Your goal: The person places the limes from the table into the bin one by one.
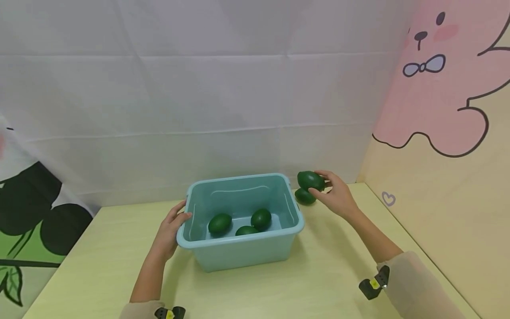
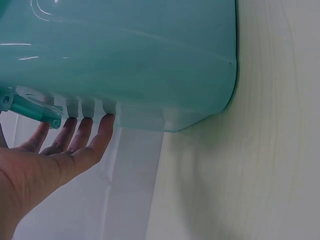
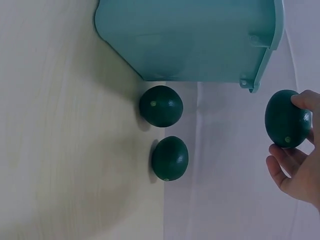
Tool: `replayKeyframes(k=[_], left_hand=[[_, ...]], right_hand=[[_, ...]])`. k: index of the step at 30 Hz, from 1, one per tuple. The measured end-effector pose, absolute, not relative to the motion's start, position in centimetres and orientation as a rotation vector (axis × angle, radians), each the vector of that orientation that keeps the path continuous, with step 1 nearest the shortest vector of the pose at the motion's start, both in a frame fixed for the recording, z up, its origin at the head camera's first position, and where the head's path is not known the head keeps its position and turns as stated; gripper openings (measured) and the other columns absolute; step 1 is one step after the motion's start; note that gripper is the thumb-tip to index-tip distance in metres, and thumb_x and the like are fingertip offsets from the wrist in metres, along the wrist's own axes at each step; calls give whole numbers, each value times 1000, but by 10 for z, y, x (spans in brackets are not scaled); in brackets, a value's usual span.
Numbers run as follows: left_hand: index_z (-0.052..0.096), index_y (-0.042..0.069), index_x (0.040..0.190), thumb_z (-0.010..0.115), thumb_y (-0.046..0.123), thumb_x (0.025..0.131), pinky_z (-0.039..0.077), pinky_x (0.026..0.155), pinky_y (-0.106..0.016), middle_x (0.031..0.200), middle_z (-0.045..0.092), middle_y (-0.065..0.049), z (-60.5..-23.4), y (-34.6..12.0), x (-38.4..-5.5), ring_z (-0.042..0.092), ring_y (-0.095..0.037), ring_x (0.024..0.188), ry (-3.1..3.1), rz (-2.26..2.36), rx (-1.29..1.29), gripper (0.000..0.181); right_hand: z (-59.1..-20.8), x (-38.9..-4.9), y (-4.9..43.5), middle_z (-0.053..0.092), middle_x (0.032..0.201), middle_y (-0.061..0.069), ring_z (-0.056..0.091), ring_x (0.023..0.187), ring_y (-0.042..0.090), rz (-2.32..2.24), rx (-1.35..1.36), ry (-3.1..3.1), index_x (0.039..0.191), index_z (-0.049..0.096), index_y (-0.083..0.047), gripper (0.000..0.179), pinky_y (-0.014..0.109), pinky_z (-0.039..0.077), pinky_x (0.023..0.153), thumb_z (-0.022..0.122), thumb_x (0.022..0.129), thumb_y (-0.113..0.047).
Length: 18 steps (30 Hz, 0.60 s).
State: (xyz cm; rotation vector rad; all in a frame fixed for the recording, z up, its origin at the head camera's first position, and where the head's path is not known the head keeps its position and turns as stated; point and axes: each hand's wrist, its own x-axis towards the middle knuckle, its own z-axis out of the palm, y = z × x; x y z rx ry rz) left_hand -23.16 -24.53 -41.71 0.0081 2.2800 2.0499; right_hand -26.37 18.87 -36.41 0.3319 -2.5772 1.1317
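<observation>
A light-blue plastic bin [image 1: 243,248] stands on the table with several dark green avocados inside, one avocado [image 1: 220,224] at its left. My left hand [image 1: 170,230] grips the bin's left rim, thumb over the edge; the left wrist view has its fingers [image 2: 95,142] against the outer wall by a handle [image 2: 35,107]. Right of the bin, my right hand [image 1: 334,195] pinches an avocado [image 1: 311,180] between thumb and fingers, raised above the table. In the right wrist view, two avocados, a nearer one [image 3: 161,106] and another [image 3: 170,158], lie beside the bin.
The pale yellow table [image 1: 330,274] ends at a white cloth backdrop [image 1: 223,97]. At the right rises a side panel [image 1: 450,199] with a pink cartoon bear; at the left, a panel with dark printed shapes [image 1: 63,228].
</observation>
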Motion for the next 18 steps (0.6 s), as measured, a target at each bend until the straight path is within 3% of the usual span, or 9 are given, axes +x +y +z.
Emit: replayKeyframes(k=[18], left_hand=[[19, 19, 149, 42, 32, 99, 47, 89, -36, 146, 32, -20, -418, -246, -233, 40, -37, 125, 2283, 2042, -6, 58]], right_hand=[[-349, -259, 167, 57, 123, 13, 59, 96, 28, 1135, 445, -2575, 132, 49, -10, 55, 36, 48, 76, 70, 83, -25]])
